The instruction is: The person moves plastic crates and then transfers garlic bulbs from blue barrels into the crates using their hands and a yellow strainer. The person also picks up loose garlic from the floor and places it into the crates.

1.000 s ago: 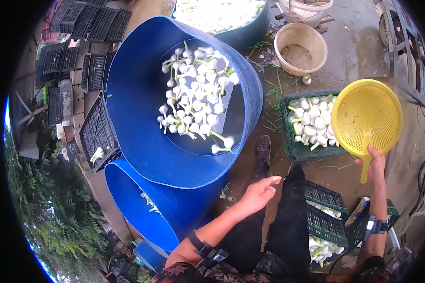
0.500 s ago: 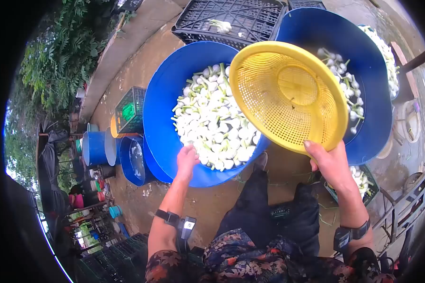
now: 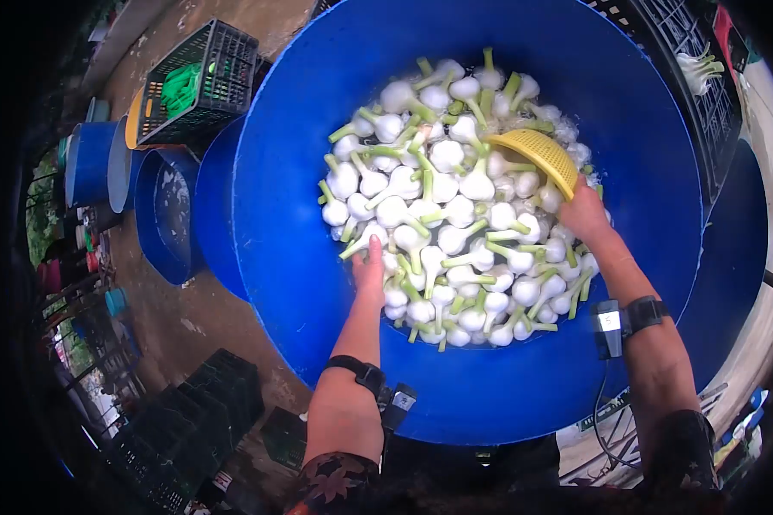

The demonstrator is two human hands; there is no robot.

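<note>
Whole garlic bulbs (image 3: 459, 210) with trimmed green stems crowd the middle of a large blue tub (image 3: 292, 172), apparently floating in water. My right hand (image 3: 586, 210) is closed on the rim of a yellow colander (image 3: 537, 154). The colander is tilted and partly sunk among the bulbs on the right side of the heap. At the heap's left edge, my left hand (image 3: 369, 273) touches the bulbs with a digit stretched out; its other fingers are partly hidden. I see no bulb gripped in it.
A black crate (image 3: 223, 77) holding something green stands at the upper left, near smaller blue tubs (image 3: 167, 215). Dark crates (image 3: 206, 408) are stacked at the lower left. On the right are another black crate (image 3: 674, 51) with garlic on it and another blue tub (image 3: 739, 232).
The colander has gone from above the tubs down into the garlic with my right hand. My left hand has reached down to the bulbs. My view has moved closer over the tub.
</note>
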